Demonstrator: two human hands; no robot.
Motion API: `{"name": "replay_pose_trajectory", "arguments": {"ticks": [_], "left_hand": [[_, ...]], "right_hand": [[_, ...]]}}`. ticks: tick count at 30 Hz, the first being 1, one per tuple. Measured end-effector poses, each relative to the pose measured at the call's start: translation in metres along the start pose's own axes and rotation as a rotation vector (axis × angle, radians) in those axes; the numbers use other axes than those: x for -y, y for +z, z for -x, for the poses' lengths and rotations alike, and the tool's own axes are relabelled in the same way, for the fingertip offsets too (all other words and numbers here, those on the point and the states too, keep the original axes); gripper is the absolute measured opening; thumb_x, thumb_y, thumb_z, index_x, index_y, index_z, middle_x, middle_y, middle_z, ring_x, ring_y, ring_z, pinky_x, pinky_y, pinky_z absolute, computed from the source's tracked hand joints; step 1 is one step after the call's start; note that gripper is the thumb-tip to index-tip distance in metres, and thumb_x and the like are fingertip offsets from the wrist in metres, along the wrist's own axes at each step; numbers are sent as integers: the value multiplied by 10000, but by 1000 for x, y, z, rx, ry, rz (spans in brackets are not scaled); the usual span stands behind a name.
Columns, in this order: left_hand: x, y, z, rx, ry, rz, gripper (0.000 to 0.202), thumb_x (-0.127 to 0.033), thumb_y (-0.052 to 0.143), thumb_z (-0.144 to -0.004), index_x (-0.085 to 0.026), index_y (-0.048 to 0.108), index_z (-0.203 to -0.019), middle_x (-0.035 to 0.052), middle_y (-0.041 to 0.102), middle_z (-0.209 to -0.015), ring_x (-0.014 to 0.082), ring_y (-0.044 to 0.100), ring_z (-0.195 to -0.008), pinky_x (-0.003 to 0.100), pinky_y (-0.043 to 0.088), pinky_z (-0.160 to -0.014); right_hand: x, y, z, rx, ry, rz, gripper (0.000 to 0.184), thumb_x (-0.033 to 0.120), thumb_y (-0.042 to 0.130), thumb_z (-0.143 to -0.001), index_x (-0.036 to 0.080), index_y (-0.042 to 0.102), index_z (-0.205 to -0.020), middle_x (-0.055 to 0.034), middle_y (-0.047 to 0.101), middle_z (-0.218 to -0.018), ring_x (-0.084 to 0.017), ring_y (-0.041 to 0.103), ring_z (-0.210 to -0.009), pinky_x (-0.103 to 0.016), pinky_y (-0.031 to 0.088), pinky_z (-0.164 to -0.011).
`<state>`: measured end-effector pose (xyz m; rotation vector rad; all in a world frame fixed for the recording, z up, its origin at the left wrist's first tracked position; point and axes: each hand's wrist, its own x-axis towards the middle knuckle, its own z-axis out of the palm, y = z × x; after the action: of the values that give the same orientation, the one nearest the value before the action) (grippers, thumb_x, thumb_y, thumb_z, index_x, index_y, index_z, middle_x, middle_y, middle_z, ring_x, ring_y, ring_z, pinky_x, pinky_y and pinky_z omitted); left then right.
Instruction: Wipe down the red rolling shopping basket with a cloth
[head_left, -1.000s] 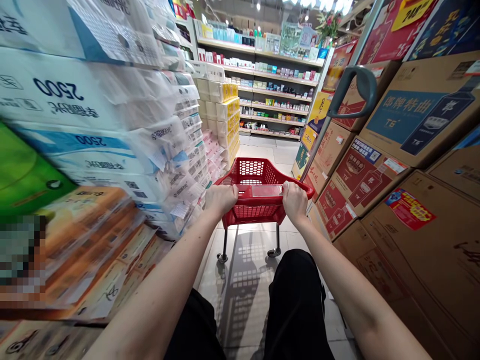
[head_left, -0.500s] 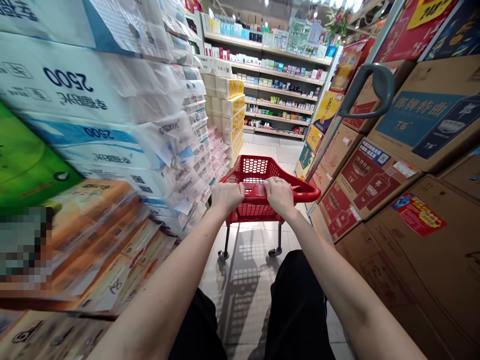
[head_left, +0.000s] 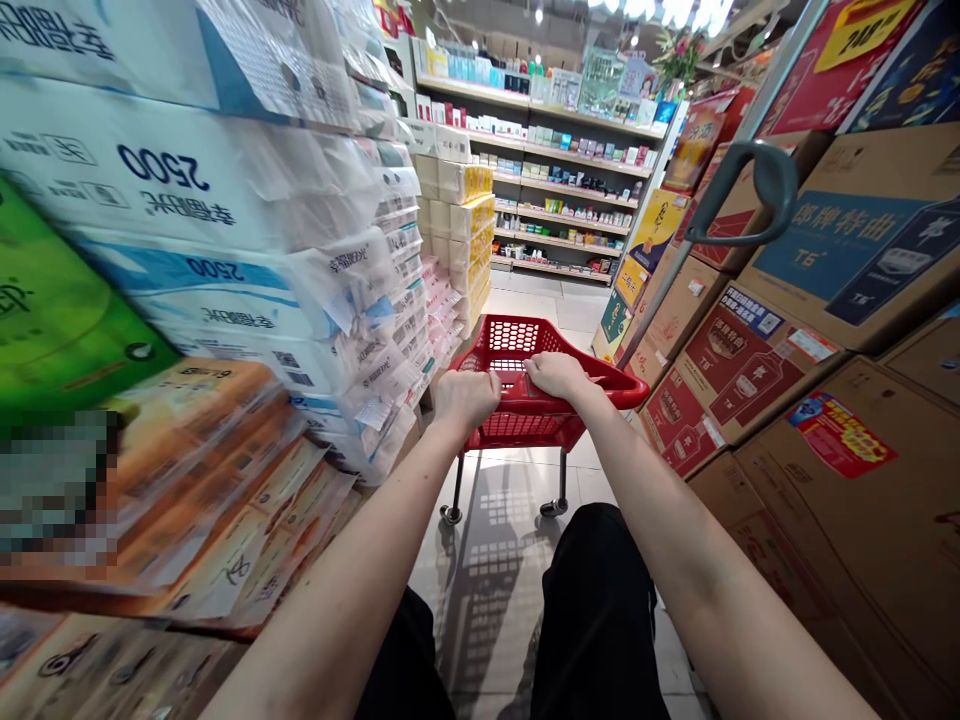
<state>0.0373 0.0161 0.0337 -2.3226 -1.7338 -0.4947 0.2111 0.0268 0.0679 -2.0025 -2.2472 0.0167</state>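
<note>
Red shopping cart (head_left: 525, 430), upright on the tiled floor (head_left: 484, 650) between packaged stacks (head_left: 292, 270) and cartons (head_left: 817, 250); front directed away from the person, long axis running toward the shelves (head_left: 559, 185). Left hand (head_left: 466, 400) closed around the handle (head_left: 536, 407); right hand (head_left: 556, 375) laid over it near mid-length, finger curl indeterminable.

1. The cart (head_left: 555, 408) is red with a pierced mesh pattern.
2. The trousers (head_left: 600, 610) are black.
3. The wrapped packs (head_left: 172, 210) are white with blue bands.
4. The package (head_left: 67, 320) is bright green.
5. The cardboard boxes (head_left: 832, 520) are brown with blue and red panels.
</note>
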Motion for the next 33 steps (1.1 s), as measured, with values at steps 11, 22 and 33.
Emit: {"name": "replay_pose_trajectory", "arguments": {"ticks": [11,22,33], "left_hand": [[3,5,-2,-30,11,23,642,-355,187,-934,-80,763,-862,187,720,-825,294,679,-850,401,440,-785],[-4,0,1,-12,-5,22,625,-358,205,-931,-88,765,-869,187,721,-816,288,680,-869,394,445,-794],[1,5,-4,23,26,8,645,-358,173,-942,-87,754,-878,196,718,-846,283,679,-859,379,445,-752]], "right_hand": [[10,10,29,-216,-122,63,450,397,197,-1021,199,601,-1018,-72,687,-1025,-194,632,-945,-272,427,-773],[14,4,-5,-4,-60,9,442,386,280,-991,191,672,-929,-87,710,-1014,-233,649,-948,-311,442,-783],[36,24,32,-374,-250,36,433,330,225,-1018,166,616,-931,-89,681,-970,-198,598,-944,-290,405,-849]]}}
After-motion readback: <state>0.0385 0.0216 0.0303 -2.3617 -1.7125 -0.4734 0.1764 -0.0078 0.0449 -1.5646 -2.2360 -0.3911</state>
